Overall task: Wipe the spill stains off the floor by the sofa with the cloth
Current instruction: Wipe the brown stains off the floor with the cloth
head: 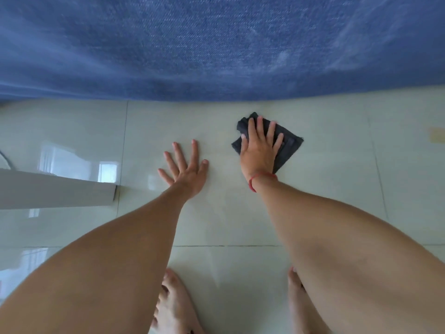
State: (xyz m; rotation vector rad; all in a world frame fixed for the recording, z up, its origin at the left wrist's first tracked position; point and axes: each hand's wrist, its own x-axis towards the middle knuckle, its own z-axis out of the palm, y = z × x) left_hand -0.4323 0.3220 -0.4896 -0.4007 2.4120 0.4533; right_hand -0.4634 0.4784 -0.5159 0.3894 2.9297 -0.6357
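Hands press flat on the pale tiled floor (325,189) below the blue sofa (216,44), which fills the whole upper part of the frame. The right hand (261,150) lies palm down on the dark cloth (287,150), right of centre, its fingers (252,127) spread apart and laid flat over the fabric rather than curled around it. The cloth is crumpled into a rough diamond, lying on the tile just below the sofa's edge, with its right and lower corners showing past the hand. A red band (261,178) circles the right wrist. The left hand (189,171) rests bare on the floor at centre, near the cloth but apart from it, fingers splayed wide and holding nothing. Both forearms reach in from the lower corners. Two bare feet (174,307) stand at the bottom edge. At mid left a white panel (55,191) juts in, with window glare on the glossy tile above it. A faint yellowish mark (437,136) shows at the right edge; no clear stain can be made out by the cloth.
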